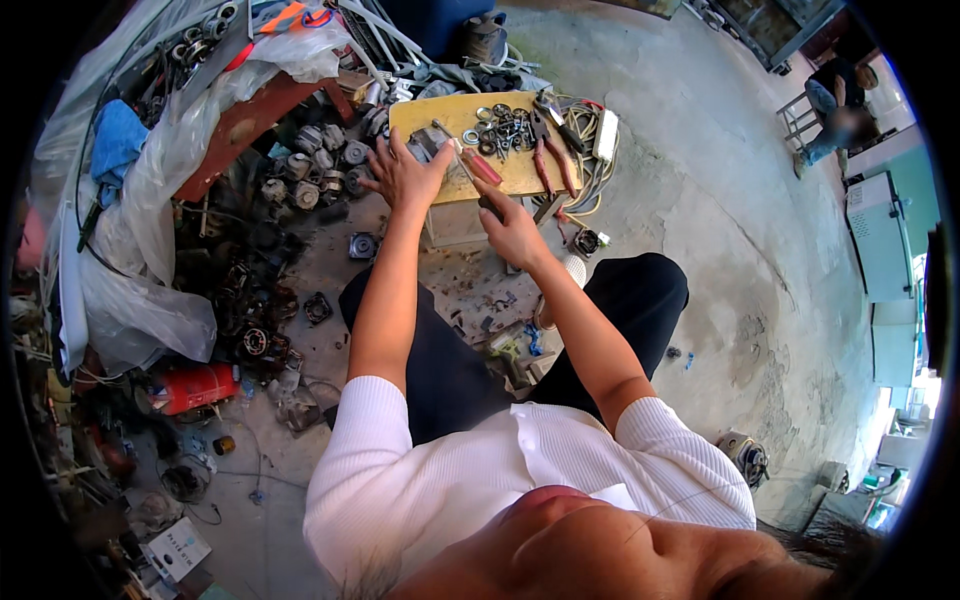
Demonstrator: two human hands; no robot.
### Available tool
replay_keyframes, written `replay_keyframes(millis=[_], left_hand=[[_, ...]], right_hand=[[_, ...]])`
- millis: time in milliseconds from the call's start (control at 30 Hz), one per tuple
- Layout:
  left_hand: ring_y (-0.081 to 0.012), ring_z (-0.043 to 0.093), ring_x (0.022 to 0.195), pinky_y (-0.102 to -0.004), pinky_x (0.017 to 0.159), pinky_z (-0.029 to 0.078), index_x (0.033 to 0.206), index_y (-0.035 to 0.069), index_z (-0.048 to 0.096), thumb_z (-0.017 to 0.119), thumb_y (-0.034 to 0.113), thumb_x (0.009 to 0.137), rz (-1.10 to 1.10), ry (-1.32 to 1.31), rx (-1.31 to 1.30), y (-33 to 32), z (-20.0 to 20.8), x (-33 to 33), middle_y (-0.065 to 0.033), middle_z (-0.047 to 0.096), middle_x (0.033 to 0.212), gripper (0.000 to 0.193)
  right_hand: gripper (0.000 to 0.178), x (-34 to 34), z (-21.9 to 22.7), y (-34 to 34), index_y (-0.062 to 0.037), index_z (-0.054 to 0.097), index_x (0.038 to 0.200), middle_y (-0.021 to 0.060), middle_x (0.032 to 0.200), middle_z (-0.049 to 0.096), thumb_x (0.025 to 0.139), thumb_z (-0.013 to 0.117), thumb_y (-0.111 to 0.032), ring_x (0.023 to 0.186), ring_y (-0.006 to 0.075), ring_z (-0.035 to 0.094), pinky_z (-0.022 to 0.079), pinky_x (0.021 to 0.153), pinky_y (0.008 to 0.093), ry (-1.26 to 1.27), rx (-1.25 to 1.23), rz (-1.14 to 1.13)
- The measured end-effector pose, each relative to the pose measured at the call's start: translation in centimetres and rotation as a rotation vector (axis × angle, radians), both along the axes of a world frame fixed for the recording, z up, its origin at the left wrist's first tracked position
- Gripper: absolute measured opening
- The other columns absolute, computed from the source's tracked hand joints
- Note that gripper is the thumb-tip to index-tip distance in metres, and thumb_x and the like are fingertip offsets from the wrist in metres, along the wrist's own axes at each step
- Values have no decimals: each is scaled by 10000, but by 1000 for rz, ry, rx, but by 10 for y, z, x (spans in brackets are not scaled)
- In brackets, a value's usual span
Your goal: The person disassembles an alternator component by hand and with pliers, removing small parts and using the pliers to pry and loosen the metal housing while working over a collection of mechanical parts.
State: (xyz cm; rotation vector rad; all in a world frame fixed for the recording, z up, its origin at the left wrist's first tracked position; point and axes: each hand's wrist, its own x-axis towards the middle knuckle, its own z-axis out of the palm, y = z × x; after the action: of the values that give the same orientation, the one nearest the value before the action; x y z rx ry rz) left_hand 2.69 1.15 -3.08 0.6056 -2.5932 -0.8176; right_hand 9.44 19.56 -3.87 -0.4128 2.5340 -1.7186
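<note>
A low bench with a yellow top (412, 110) stands in front of my knees. My left hand (408, 178) is spread at its near left edge, with the thumb beside a grey metal part (428, 144). Whether the thumb touches the part, I cannot tell. My right hand (514, 232) is closed round the dark handle of a slim tool (489, 206), its thin shaft pointing toward the metal part. The tool's tip is too small to make out. A red screwdriver handle (482, 167) lies between the two hands.
Red-handled pliers (546, 155), a black-handled tool (568, 136) and several metal rings (485, 114) lie on the bench. A white power strip (606, 136) with coiled cables hangs at its right. Motor parts (305, 170) heap up at left, near a red cylinder (195, 388). Someone sits far right.
</note>
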Motion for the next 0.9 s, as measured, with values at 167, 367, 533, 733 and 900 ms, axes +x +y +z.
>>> replay_keyframes(millis=[167, 367, 533, 733, 900], left_hand=[[-349, 360, 1403, -695, 1102, 136, 1482, 104, 398, 649, 729, 775, -307, 239, 146, -33, -5, -16, -189, 403, 1505, 977], [-339, 306, 1450, -669, 1143, 104, 1529, 133, 320, 573, 802, 766, -507, -228, -120, -17, 38, -7, -175, 331, 1555, 1045], [-349, 320, 1443, -679, 1139, 116, 1554, 150, 245, 634, 778, 725, -591, -301, -244, -35, 36, -2, -185, 283, 1571, 1110], [-381, 389, 1386, -600, 1162, 174, 1517, 131, 302, 699, 695, 728, -546, -282, -363, -21, 41, 3, -197, 374, 1504, 1048], [-351, 498, 1277, -610, 1151, 207, 1373, 130, 506, 684, 691, 748, -515, -87, -433, -19, 26, 3, -161, 524, 1353, 859]], right_hand=[[501, 15, 23, 12, -149, 489, 1440, 139, 924, 666, 944, 557, -172, 806, 247, 656, 510, 770, 350, -218, -78, 27], [464, 28, 15, 29, -131, 489, 1442, 38, 792, 591, 982, 544, -165, 657, 117, 561, 480, 631, 284, -437, -302, 63], [452, 28, 10, 18, -121, 487, 1445, 6, 762, 547, 997, 529, -159, 601, 100, 503, 433, 535, 267, -580, -515, 136], [482, 26, 9, 14, -143, 459, 1479, -13, 747, 519, 1002, 523, -154, 588, 89, 492, 413, 491, 245, -666, -590, 108], [495, 25, 6, 14, -147, 424, 1502, -19, 780, 524, 1014, 504, -161, 626, 72, 491, 399, 490, 225, -659, -614, 136]])
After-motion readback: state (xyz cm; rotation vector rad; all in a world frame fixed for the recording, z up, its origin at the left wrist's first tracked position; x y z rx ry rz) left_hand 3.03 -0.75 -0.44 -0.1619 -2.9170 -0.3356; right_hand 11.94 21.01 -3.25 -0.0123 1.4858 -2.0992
